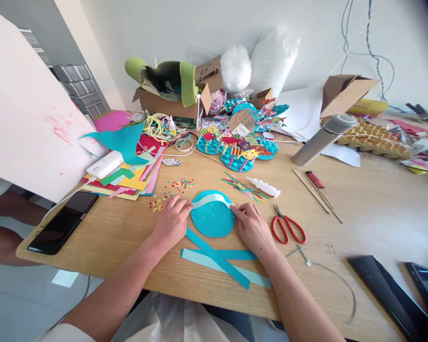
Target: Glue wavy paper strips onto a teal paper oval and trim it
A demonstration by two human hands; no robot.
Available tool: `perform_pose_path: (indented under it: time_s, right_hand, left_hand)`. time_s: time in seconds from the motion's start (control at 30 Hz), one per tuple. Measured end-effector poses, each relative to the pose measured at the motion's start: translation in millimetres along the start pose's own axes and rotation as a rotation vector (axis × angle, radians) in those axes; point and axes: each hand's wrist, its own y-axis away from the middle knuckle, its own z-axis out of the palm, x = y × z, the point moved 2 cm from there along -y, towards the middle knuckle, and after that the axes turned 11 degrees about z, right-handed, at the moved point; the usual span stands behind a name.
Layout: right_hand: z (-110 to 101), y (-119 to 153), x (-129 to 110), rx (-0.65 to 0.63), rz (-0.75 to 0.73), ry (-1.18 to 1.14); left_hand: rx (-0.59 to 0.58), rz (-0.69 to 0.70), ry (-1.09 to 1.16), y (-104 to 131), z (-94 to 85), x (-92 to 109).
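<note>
A blue paper disc [213, 221] with small pale dots lies on the table in front of me. Across its upper part arches a pale blue paper strip [211, 198]. My left hand [173, 216] pinches the strip's left end at the disc's edge. At the right edge, my right hand [252, 223] has its fingertips closed on the other end. Nearer to me, several loose blue paper strips [217, 259] lie crossed. Red-handled scissors [288, 229] rest to the right of my right hand. Small colored paper bits [159, 203] are scattered beside my left hand.
Thin paper strips [244, 186] and a white glue bottle [264, 186] lie behind the disc. A stack of colored paper [142, 183] and a phone [64, 223] are at left. Finished-looking blue crafts [237, 159] stand behind; a grey flask [323, 140] leans at right.
</note>
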Motion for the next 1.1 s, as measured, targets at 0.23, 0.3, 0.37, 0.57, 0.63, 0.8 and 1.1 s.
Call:
perform_pose_path:
  time_s: [0.23,0.3,0.37,0.57,0.63,0.8,1.1]
  right_hand:
    - [-0.8,0.0,-0.5,-0.005,-0.002,0.015]
    - [-1.0,-0.1,-0.8,-0.005,0.003,0.021]
    - [-1.5,-0.1,-1.8,-0.005,0.006,0.025]
    - [-4.8,-0.6,-5.3,-0.009,0.033,0.014]
    - [-5.5,-0.8,-5.8,-0.011,0.042,0.006]
    - [-5.6,-1.2,-6.3,-0.02,0.068,-0.012]
    - [-8.5,-1.3,-8.4,-0.026,0.08,-0.024]
  left_hand:
    - [-0.05,0.006,-0.013,0.1,1.6,-0.8]
    - [-0.057,0.002,-0.013,-0.5,1.7,-1.4]
    - [-0.058,-0.004,-0.012,-1.2,1.6,-1.8]
    - [-0.004,-0.002,0.018,-1.9,1.5,-2.3]
    - [0.015,0.008,0.026,-1.8,1.8,-2.3]
    - [0.0,0.051,0.022,-1.8,4.3,-2.0]
    - [-0.011,0.063,0.018,-2.9,5.6,-3.0]
